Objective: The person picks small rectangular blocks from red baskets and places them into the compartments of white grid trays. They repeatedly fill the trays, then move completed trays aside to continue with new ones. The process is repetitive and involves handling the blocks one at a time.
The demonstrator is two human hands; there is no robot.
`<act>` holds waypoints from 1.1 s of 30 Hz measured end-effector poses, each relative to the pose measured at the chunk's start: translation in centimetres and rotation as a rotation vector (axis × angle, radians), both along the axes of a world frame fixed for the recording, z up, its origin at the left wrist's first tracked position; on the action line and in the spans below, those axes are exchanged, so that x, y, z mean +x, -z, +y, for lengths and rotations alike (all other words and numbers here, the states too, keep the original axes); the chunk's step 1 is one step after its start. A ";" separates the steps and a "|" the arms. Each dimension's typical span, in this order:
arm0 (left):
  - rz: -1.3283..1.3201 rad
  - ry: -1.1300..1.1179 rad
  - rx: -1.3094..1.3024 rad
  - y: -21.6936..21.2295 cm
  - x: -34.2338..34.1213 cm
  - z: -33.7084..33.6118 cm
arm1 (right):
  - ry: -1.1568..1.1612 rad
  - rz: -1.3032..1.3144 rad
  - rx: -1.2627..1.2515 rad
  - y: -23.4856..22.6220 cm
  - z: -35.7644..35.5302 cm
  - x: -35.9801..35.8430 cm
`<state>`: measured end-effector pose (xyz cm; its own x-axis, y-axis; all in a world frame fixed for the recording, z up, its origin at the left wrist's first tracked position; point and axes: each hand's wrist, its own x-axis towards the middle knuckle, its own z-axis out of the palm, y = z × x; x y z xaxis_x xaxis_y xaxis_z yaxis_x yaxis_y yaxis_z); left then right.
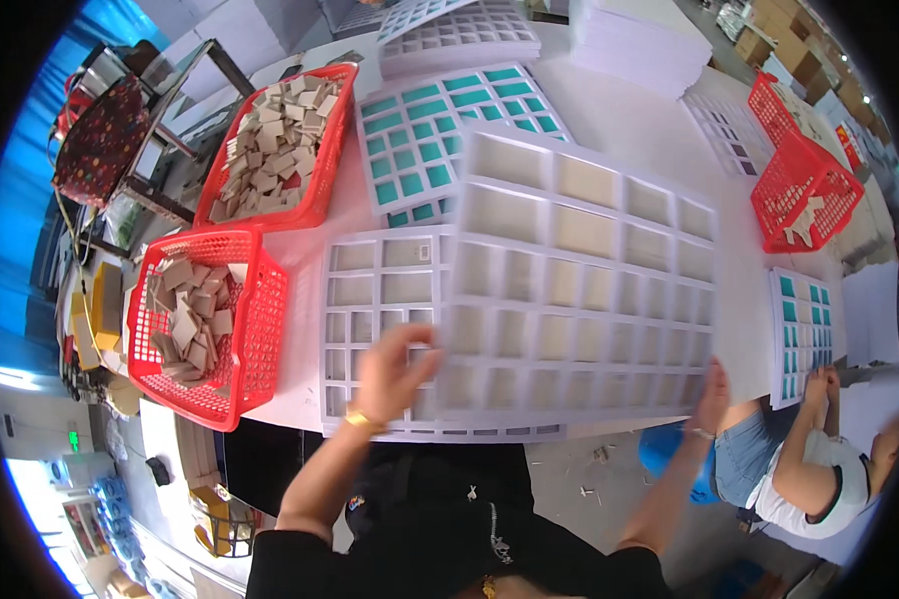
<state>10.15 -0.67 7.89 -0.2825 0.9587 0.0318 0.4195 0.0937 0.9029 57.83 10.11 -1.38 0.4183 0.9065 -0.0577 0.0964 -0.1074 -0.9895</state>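
A white grid tray (581,290) with rectangular compartments is tilted up in front of me, its edges blurred by motion. Its lower right corner is gripped by my right hand (709,394), some fingers hidden behind the rim. My left hand (395,377) is at the tray's left edge, thumb and fingers curved and apart; whether the fingertips touch the rim, I cannot tell. Under both lies another white grid tray (355,324). Behind the raised tray, similar trays with teal-filled compartments (420,140) are partly covered.
Two red baskets (315,205) (260,339) on the left hold loose beige-grey tiles. White trays (459,55) and a white sheet stack (639,45) stand at the back. More red baskets (804,190) are on the right, where another person (809,469) handles a teal-filled tray (799,324).
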 end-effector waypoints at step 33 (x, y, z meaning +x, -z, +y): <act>-0.300 -0.577 0.468 -1.9 -15.6 -12.5 | -1.280 -0.510 0.293 -1.9 0.6 -42.8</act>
<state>-5.42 -13.16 9.75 -0.7898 0.5648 0.2391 0.1540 -0.1948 0.9687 15.06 10.69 0.56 -0.7758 0.6226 0.1031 0.3187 0.5275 -0.7875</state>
